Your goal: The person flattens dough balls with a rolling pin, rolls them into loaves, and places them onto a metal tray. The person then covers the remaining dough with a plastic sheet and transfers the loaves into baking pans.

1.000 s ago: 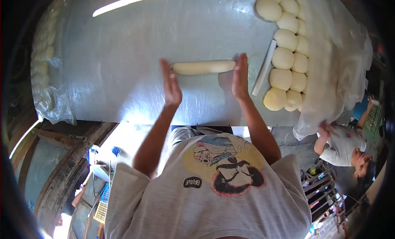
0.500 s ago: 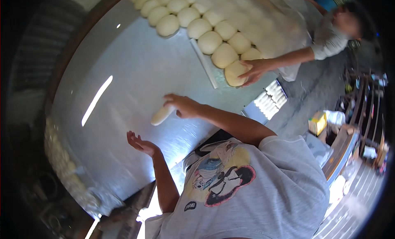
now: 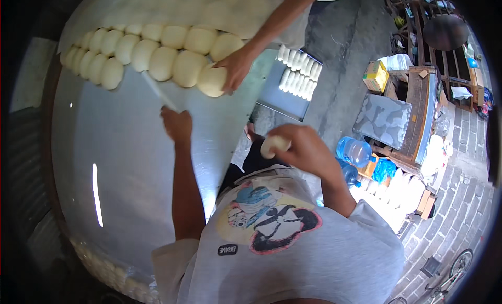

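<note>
My left hand (image 3: 177,125) is closed round the near end of a slim white rod (image 3: 155,86), whose far end reaches the row of dough balls (image 3: 162,63). In my right hand (image 3: 306,147), off the table's right edge and in front of my body, is a pale rolled piece of dough (image 3: 274,145). Another person's hand (image 3: 238,66) rests on the nearest dough ball (image 3: 211,81) at the right end of the row. The dough balls sit on a smooth metal table (image 3: 136,163).
A metal tray (image 3: 282,109) with rows of shaped dough stands beyond the table's right edge. Translucent sheeting (image 3: 172,6) covers the far dough. More dough (image 3: 104,265) lines the near left edge. Blue water bottles (image 3: 354,151) and a wooden bench (image 3: 418,121) are to the right.
My right hand has lifted the rolled dough off the table and carried it right. My left hand, open before, has reached forward and taken the white rod. The view has turned right.
</note>
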Tool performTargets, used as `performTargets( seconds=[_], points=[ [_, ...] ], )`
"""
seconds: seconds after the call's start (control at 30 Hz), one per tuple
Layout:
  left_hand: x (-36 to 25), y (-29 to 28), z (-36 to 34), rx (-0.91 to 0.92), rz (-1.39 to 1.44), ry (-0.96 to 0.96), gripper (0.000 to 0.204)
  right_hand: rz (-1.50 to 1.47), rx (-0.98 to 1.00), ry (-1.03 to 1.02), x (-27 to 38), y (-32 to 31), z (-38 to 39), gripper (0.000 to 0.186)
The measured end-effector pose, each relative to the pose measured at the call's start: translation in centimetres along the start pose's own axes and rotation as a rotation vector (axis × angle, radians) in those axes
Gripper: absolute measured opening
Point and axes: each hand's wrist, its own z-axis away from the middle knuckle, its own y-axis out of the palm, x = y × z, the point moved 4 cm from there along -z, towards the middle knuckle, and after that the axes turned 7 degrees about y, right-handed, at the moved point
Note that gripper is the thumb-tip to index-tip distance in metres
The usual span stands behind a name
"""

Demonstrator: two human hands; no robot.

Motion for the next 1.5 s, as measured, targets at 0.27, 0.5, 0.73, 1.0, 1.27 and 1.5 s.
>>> performTargets(
  seconds=[0.27, 0.5, 0.73, 1.0, 1.27, 1.5],
  points=[
    [7.4, -0.6, 11.3, -0.004, -0.051, -0.188, 0.038, 0.372, -0.498, 0.541, -33.5, -1.2, -17.3, 0.018],
    [10.2, -1.9, 22.6, -0.151, 0.032, -0.290, 0.030, 0.310, 0.444, -0.012, -31.6, 11.0, -19.5, 0.045],
    [11.3, -3.2, 21.7, -0.315, 0.026, -0.301, 0.023, 0.306, -0.431, -0.648, -4.2, 8.1, -14.8, 0.068],
    [18.7, -3.4, 21.6, -0.449, 0.523, -0.323, 0.023, 0.133, -0.297, -0.871, 13.9, 22.4, -22.3, 0.080],
    [16.6, -5.0, 17.5, -0.344, 0.504, -0.167, 0.024, -1.407, -0.032, 0.258, 24.8, 37.5, -45.5, 0.022],
    [17.7, -5.2, 19.8, -0.428, 0.543, -0.270, 0.018, -1.446, 0.599, 0.273, 17.3, 32.6, -30.1, 0.029]
  ],
)
